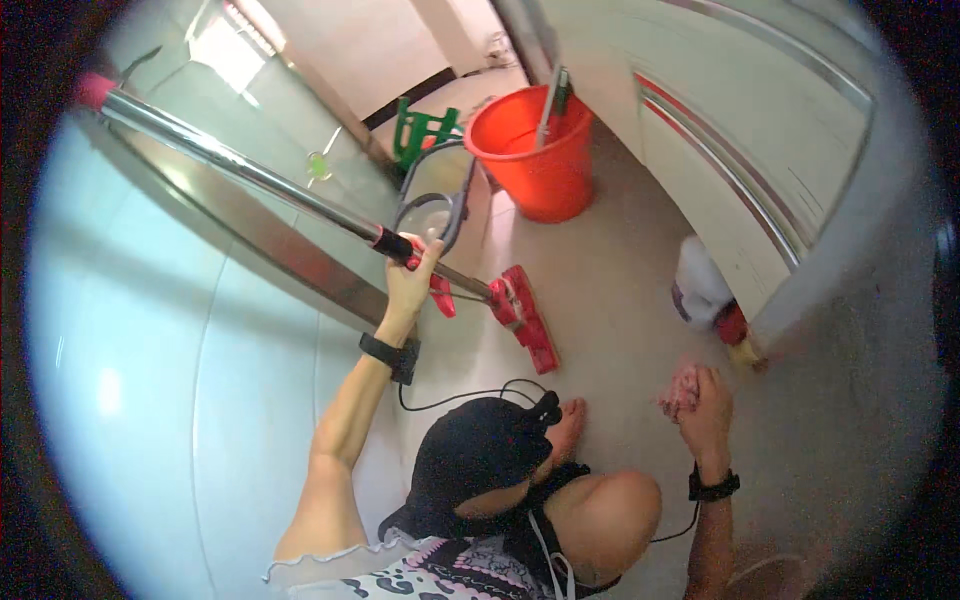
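Note:
My left hand [407, 280] is closed around the pole of a mop [240, 165], close above its red head. The metal pole slants up to the far left, ending in a pink grip. Below my hand sits a red lever [442, 297], and the red mop head [525, 320] is down by the floor. My right hand [708, 405], out to the right above the floor, is closed on a crumpled pink cloth [684, 388]. Just beyond it is a white bottle [703, 280] with a red and yellow top, beside the edge of a white panel.
An orange-red bucket [545, 185] holds a long-handled tool. Left of it stands a grey rectangular tub [470, 195], with a green plastic stool [425, 135] behind. White panels with metal rails [725, 150] bound the right side, a pale tiled wall [200, 340] the left. A black cable [440, 407] trails near my foot.

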{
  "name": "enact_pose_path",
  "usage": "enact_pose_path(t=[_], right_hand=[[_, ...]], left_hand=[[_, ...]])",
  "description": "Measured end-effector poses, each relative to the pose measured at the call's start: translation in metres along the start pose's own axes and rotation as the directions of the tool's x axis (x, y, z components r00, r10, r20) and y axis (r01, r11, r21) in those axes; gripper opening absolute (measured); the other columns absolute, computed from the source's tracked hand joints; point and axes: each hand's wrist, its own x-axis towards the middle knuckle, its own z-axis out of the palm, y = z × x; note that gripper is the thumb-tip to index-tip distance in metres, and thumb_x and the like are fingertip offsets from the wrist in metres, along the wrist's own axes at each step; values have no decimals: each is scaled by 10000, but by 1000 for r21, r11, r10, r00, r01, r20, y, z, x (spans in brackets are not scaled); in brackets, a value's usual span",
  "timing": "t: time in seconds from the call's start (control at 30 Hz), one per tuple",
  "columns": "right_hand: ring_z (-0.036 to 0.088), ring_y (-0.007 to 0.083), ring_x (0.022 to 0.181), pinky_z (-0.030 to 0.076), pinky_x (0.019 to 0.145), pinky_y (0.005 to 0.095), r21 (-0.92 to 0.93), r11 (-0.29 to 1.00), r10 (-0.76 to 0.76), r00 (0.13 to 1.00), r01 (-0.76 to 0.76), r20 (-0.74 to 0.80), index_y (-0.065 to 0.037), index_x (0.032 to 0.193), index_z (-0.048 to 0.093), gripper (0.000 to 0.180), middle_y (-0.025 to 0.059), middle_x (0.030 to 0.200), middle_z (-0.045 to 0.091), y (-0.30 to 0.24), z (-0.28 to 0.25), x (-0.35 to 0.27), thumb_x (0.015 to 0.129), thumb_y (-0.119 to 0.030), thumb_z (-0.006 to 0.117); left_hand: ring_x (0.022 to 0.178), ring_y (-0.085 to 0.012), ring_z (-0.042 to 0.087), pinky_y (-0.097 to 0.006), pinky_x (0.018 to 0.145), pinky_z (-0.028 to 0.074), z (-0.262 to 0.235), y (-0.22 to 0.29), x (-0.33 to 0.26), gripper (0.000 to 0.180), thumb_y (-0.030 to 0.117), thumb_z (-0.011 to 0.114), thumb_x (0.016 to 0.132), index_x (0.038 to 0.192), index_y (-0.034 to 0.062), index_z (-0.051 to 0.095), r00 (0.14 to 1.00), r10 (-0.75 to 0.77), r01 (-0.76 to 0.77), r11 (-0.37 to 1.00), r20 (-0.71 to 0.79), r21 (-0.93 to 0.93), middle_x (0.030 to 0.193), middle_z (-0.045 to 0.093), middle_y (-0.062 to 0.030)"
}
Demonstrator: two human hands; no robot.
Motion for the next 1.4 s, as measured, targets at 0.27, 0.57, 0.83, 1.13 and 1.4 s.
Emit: enact_pose_path(t=[0.27,0.57,0.83,1.13,1.4], right_hand=[[560,322,765,459,668,417,78,994,74,996,-78,57,-31,932,534,313,132,842,555,7,7,-15,678,-184,636],[532,313,782,451,633,407,45,994,95,994,-98,63,-55,931,535,416,116,870,537,14,8,-35,613,-254,714],[539,264,744,469,584,355,-18,998,63,993,-62,103,-37,927,521,314,108,857,508,31,13,-46,657,-114,660],[601,199,686,486,595,313,555,708,254,891,-436,375,-37,860,480,122,61,723,562,29,8,-53,839,-153,512],[569,168,805,466,735,306,614,437,315,752,-657,580,-25,997,516,203,66,864,594,50,13,-80,861,-169,473]], left_hand=[[569,-20,340,-184,513,293,-8,-37,-13,213,174,655,780,729,110,458,998,-62,62,998,-2,-16,637,384,83],[594,-29,367,-185,546,308,-62,-52,-22,182,217,626,810,758,131,474,986,-118,108,990,-119,-88,661,402,76],[666,-35,426,-200,586,344,-90,-46,-1,168,242,624,805,825,129,501,980,-180,188,977,79,-99,731,459,61],[806,-56,485,-219,715,403,-90,-26,12,274,199,633,789,1018,88,532,976,-157,160,987,149,-5,860,504,30],[902,-102,489,-248,811,403,-75,-7,-17,444,135,634,786,1181,46,454,998,-57,55,994,-20,-95,959,537,-46]])
